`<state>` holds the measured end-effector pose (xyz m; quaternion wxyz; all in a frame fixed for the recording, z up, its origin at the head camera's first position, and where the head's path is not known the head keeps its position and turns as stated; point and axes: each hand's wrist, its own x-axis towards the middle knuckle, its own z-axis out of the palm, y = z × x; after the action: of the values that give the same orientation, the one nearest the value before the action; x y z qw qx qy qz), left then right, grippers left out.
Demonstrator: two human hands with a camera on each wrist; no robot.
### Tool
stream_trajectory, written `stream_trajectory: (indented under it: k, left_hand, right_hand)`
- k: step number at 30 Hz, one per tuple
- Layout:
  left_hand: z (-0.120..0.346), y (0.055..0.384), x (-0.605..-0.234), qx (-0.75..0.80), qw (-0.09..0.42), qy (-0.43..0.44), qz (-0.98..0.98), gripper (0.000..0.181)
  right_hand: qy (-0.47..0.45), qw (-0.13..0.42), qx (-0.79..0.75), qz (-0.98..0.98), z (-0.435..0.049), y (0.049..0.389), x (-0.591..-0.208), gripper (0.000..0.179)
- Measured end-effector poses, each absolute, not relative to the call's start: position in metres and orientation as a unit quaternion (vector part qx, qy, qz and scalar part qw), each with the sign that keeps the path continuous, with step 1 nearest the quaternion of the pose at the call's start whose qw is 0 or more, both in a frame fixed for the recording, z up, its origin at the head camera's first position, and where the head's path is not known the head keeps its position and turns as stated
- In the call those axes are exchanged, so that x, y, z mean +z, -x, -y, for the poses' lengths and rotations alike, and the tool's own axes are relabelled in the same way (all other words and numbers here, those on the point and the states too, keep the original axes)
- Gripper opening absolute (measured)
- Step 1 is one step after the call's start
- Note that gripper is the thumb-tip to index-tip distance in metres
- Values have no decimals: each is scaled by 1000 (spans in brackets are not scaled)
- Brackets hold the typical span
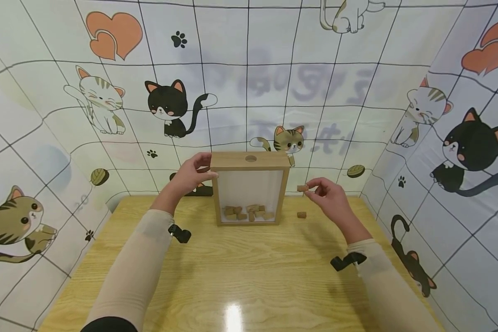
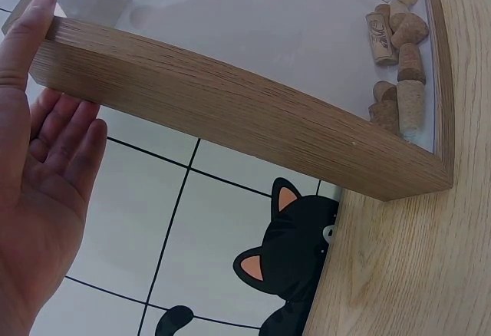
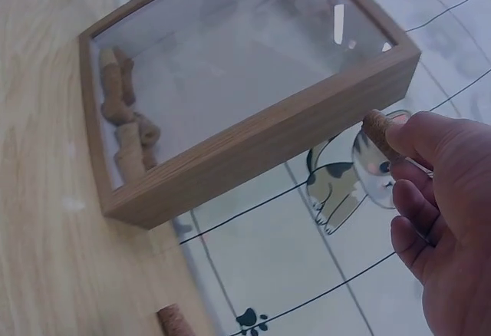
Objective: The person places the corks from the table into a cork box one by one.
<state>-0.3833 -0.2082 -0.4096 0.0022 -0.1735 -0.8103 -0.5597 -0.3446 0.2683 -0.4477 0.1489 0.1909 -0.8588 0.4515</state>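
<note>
A shallow wooden box (image 1: 232,161) with a clear front stands upright on the table, a round hole (image 1: 251,158) in its top. Several wine corks (image 1: 255,208) lie at the bottom behind the pane. My left hand (image 1: 188,175) grips the box's upper left corner, thumb on the front frame and fingers behind, as the left wrist view shows. To the right of the box, my right hand (image 1: 332,199) pinches a cork (image 3: 378,133) between thumb and index finger, its end pointing toward the box. Below that hand another cork (image 1: 301,215) lies on the table.
The light wood table (image 1: 249,272) extends in front of the box. Close behind and at both sides hangs a white gridded cloth (image 1: 228,87) printed with cartoon cats. A black camera strap (image 1: 348,261) sits on each wrist.
</note>
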Motion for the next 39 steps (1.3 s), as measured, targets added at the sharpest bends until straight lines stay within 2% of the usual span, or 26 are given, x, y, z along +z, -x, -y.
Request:
stream_trajectory:
  k: [5, 9, 27, 39]
  left_hand:
    - [208, 384, -411, -558, 2, 172, 812, 79]
    - [207, 385, -411, -560, 0, 171, 811, 79]
    - [210, 386, -412, -555, -1, 177, 813, 80]
    - [210, 385, -412, -555, -2, 179, 813, 81]
  right_hand:
    - [-191, 184, 466, 844, -266, 342, -433, 18]
    - [-183, 193, 487, 832, -263, 342, -421, 20]
    - [-214, 202, 540, 788, -220, 350, -376, 22]
    - [-295, 196, 484, 800, -183, 364, -351, 19]
